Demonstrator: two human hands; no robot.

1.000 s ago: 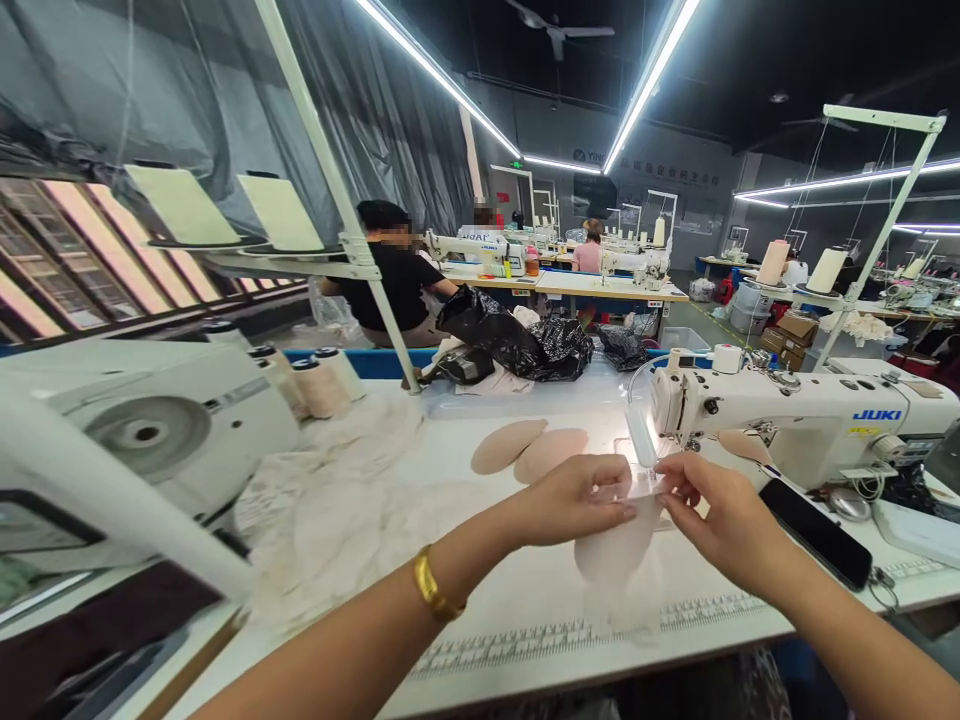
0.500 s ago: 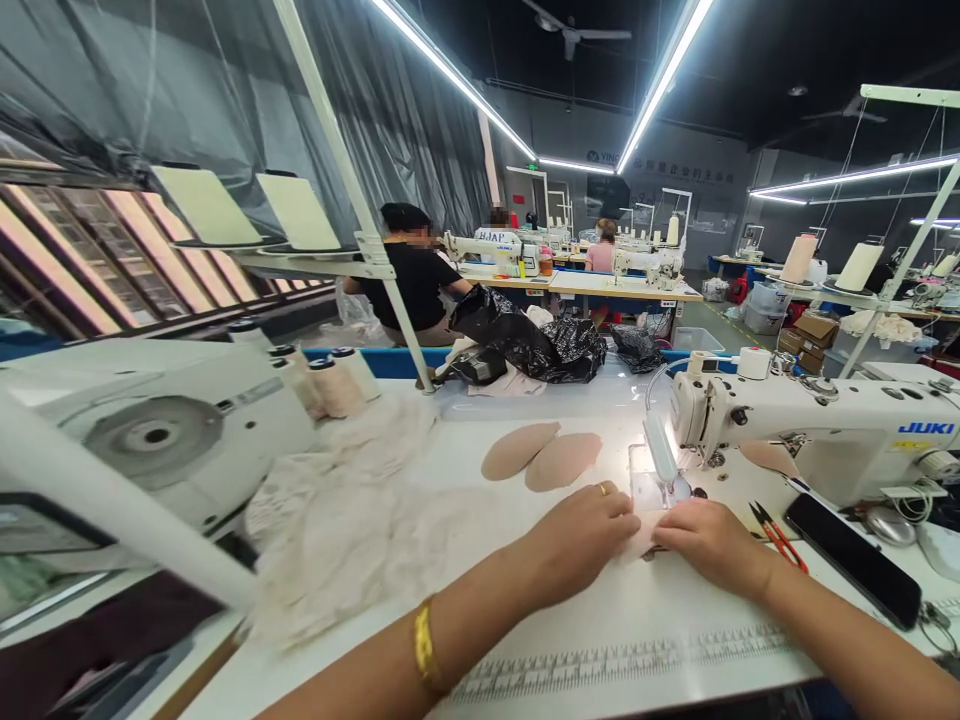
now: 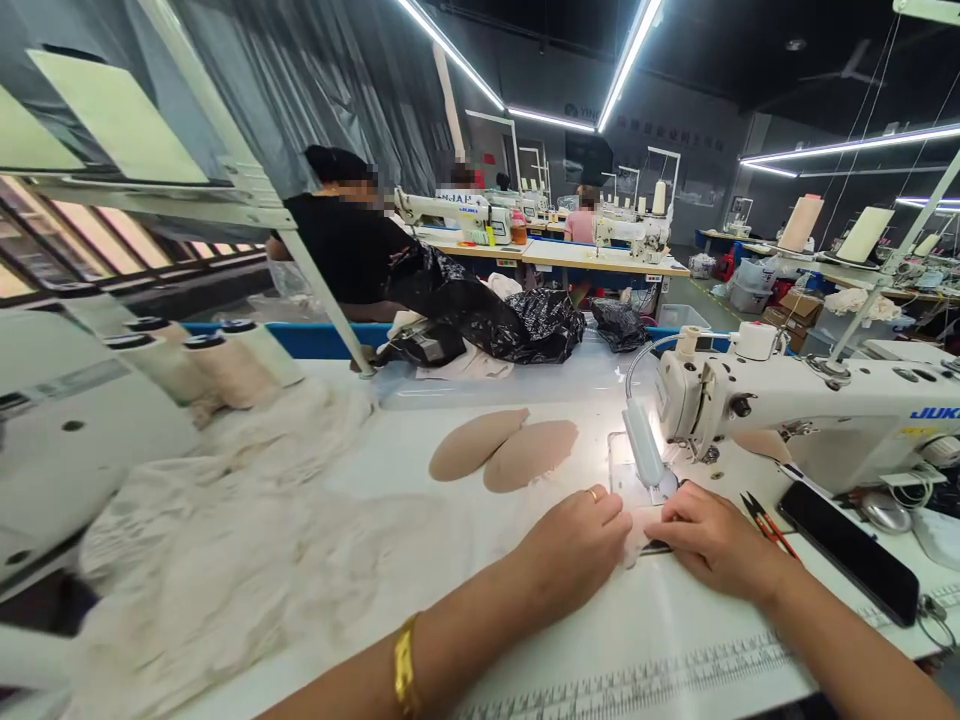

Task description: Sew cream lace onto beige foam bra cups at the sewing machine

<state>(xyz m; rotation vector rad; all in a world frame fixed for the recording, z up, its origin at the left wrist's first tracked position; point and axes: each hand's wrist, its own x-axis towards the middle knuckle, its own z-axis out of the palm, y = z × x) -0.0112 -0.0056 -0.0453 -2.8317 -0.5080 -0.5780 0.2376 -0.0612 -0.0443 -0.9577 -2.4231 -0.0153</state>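
Observation:
My left hand is closed on the edge of a small piece of pale, thin fabric in front of the sewing machine's needle area. From the other side my right hand pinches the same fabric, its fingers curled by the presser foot. The white sewing machine stands just beyond, with a lit lamp over its needle plate. Two beige oval cup pieces lie on the table past my left hand. A heap of cream lace fabric spreads to the left.
Red-handled thread snips and a black phone lie right of my right hand. Thread cones stand at the left. A black plastic bag sits at the table's far edge. A person in black sits beyond it.
The view has shifted, so the lace heap and cones appear larger and further left. Both hands stay at the fabric; my right fingers have lifted and curled a little more near the presser foot.

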